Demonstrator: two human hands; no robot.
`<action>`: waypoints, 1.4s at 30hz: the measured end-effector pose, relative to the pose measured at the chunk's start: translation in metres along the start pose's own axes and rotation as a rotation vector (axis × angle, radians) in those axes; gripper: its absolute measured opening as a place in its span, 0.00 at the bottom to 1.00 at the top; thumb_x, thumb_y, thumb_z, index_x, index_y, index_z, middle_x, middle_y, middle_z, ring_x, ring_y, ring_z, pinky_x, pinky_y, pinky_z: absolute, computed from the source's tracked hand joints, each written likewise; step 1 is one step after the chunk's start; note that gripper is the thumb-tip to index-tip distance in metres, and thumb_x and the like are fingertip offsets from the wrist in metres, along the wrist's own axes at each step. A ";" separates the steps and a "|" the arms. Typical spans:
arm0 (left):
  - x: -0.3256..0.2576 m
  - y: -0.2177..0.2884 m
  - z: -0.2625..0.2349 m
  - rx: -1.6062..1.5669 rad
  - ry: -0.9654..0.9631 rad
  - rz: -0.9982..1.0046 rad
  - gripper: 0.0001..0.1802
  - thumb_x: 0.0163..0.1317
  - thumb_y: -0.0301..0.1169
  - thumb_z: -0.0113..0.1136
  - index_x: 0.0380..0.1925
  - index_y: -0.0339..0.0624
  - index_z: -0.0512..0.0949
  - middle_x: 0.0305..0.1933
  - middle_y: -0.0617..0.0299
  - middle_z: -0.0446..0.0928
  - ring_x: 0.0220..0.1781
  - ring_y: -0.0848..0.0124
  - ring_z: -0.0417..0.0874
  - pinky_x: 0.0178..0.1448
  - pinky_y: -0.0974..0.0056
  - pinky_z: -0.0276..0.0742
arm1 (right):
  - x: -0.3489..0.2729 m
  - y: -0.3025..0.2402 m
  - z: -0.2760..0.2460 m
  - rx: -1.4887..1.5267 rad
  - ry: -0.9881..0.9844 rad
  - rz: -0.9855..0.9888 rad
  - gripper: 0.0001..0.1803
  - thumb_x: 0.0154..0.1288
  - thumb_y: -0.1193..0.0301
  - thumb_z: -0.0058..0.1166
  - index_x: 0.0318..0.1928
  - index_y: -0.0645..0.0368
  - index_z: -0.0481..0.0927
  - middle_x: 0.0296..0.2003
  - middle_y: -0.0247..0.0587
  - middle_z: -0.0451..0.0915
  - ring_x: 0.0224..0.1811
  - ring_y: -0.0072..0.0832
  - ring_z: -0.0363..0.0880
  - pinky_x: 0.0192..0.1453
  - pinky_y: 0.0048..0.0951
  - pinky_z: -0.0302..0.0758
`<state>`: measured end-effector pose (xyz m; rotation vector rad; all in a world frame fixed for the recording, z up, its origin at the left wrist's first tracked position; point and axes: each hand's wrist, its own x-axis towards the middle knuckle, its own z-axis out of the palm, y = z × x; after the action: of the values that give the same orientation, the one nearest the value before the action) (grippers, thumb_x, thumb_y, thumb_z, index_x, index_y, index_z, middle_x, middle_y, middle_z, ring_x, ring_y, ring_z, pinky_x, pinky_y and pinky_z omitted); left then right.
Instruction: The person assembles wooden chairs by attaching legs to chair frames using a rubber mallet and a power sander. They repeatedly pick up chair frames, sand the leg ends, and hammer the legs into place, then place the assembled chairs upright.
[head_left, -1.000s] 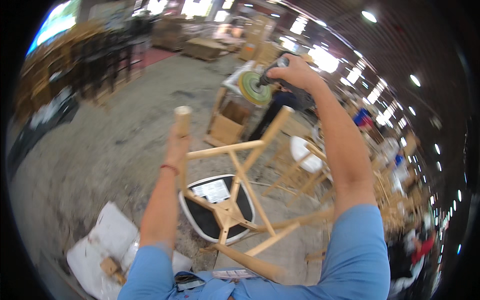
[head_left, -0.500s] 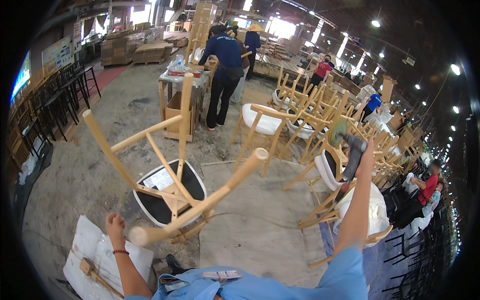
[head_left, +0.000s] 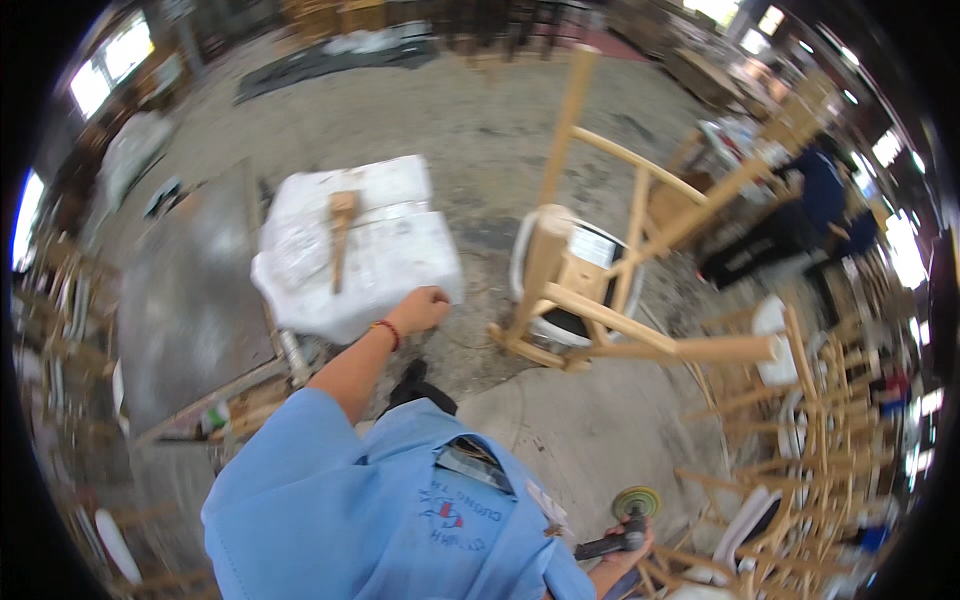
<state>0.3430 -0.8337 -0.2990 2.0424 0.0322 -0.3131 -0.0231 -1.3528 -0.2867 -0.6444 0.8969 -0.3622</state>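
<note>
My left hand (head_left: 420, 310) hangs with curled fingers beside the right edge of a white padded stand (head_left: 395, 270); nothing shows in it. On that stand lies a wooden mallet (head_left: 341, 220). Low on the right, my right hand (head_left: 640, 548) grips an angle grinder (head_left: 605, 547) with a round green-yellow disc (head_left: 637, 500). Right of my left hand, a light wooden chair (head_left: 630, 325) is upside down, its legs pointing up. A white label shows on its black seat underside. Neither hand touches the chair.
A dark flat-topped table (head_left: 195, 300) stands at the left. Many wooden chairs (head_left: 800, 440) crowd the right side. A person in dark clothes (head_left: 790, 220) bends over at the upper right. A dark mat (head_left: 335, 68) lies on the far floor.
My view has turned left and downward. My right hand has come down from its raised position with the grinder. My left hand remains near the padded stand, fingers still curled.
</note>
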 end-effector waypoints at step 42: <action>-0.205 -0.177 -0.117 -0.572 0.534 -0.699 0.20 0.60 0.35 0.61 0.44 0.27 0.75 0.33 0.54 0.82 0.29 0.71 0.82 0.32 0.65 0.79 | -0.052 0.420 0.520 -1.508 -1.413 -0.248 0.25 0.61 0.72 0.57 0.60 0.59 0.76 0.51 0.50 0.80 0.44 0.37 0.82 0.53 0.35 0.78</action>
<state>0.1417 -0.6252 -0.3524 1.4297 1.0567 -0.1456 0.3809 -0.8181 -0.2931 -2.0160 -0.4910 0.6650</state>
